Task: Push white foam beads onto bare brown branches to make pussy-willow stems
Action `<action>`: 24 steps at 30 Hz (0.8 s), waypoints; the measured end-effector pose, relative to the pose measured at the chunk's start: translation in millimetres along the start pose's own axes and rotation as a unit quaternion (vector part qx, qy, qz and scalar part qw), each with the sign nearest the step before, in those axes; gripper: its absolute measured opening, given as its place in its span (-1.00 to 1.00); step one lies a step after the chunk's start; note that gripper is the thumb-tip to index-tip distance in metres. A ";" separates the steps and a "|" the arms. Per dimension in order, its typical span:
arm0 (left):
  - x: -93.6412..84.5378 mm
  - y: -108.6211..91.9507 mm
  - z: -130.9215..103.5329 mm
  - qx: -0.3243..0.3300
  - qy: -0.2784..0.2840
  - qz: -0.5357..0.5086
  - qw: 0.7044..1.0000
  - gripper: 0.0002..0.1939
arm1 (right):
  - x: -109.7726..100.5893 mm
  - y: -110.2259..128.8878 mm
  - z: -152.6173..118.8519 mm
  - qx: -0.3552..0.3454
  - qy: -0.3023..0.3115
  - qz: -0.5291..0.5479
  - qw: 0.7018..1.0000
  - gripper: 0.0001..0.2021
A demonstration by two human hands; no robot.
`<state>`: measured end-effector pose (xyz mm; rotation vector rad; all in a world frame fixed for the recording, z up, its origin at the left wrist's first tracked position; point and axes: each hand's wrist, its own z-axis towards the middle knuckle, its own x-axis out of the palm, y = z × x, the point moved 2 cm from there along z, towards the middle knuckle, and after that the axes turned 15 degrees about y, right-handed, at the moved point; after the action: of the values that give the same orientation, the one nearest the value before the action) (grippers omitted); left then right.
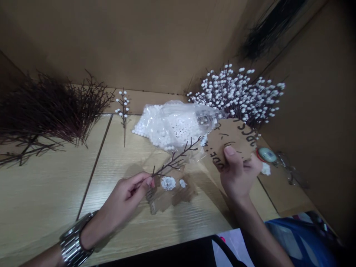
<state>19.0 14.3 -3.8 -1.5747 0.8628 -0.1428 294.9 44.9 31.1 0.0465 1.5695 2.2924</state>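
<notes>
My left hand [136,191] pinches the lower end of a bare brown twig [175,160], which slants up to the right. Its tip reaches the left edge of a round piece of cardboard [232,139] with black lettering, where a white paste [204,140] sits. My right hand [239,172] grips that cardboard, thumb on its face. Below the twig, a scrap of cardboard [161,203] on the table carries two white dabs [168,183]. Behind it lies a clear plastic bag [178,122] of small white balls, some spilling at its left.
A pile of bare twigs [55,107] lies at left. One twig with white balls [124,111] stands apart. Many ball-tipped twigs [236,91] are heaped at back right. A round greenish object [267,154] sits at right. Cardboard walls [125,40] enclose the back and right.
</notes>
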 end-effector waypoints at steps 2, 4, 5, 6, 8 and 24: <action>-0.2 -2.0 0.1 0.005 -0.003 0.008 1.000 -0.70 | -4.0 -2.1 3.0 0.011 -0.024 0.013 1.000 -0.69; -0.6 -3.5 0.4 0.003 -0.006 0.014 1.000 -0.70 | -5.2 -3.0 4.4 0.019 -0.022 0.016 0.999 -0.70; -0.8 -4.1 0.4 0.002 -0.008 0.017 1.000 -0.70 | -4.6 -2.9 4.6 0.021 -0.012 0.016 1.000 -0.69; -0.8 -4.4 0.5 0.001 -0.007 0.018 1.000 -0.70 | -3.5 -2.5 4.5 0.023 0.002 0.015 1.000 -0.69; -0.5 -4.0 0.5 -0.004 0.001 0.020 1.000 -0.70 | -1.0 -0.9 3.9 0.020 0.029 0.010 0.999 -0.67; 0.5 -3.2 1.0 0.008 0.003 0.026 1.000 -0.71 | 9.0 15.5 5.7 -0.007 0.079 -0.041 0.996 -0.59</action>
<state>21.3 14.6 -1.3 -1.5365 0.9044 -0.1166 283.5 47.8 45.7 -0.2042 1.5986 2.2910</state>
